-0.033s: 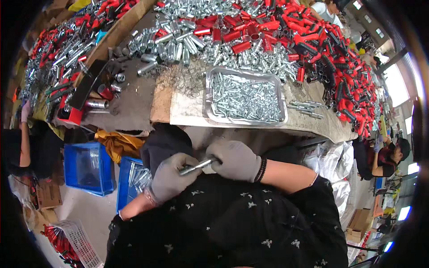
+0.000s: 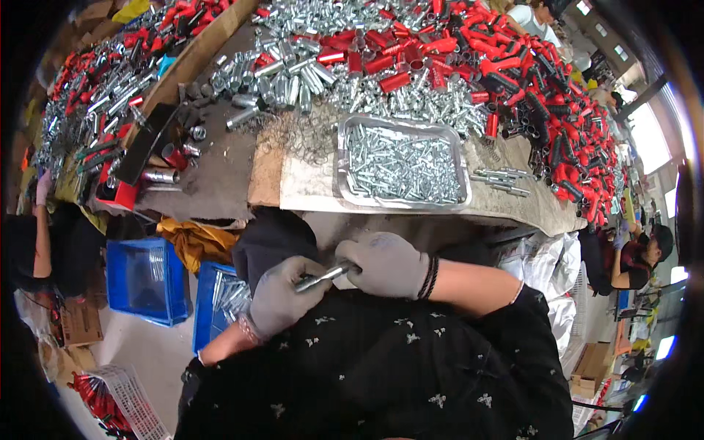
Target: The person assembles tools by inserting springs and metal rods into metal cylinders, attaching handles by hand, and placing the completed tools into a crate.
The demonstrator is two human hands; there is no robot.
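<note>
A slim silvery metal rod (image 2: 323,279) is held between my two grey-gloved hands, just in front of my body. My left hand (image 2: 284,295) is closed around its lower left end, the thumb lying along it. The fingers of my right hand (image 2: 387,265) pinch the upper right end, which they partly hide. The rod slants up to the right, below the table's front edge. On the table beyond, a metal tray (image 2: 405,204) holds many small silvery pins. Several longer metal rods (image 2: 502,178) lie just right of that tray.
Behind the tray are heaps of silvery sleeves (image 2: 293,81), red tubes (image 2: 394,81) and red-and-black handles (image 2: 565,147). A wooden divider (image 2: 194,51) runs along the left. Blue bins (image 2: 147,282) and a white basket (image 2: 128,396) stand on the floor. Co-workers (image 2: 638,257) are at both sides.
Almost nothing differs. My hands keep their hold on the rod, with only a slight shift of my left hand and the rod; the view has tilted a little.
</note>
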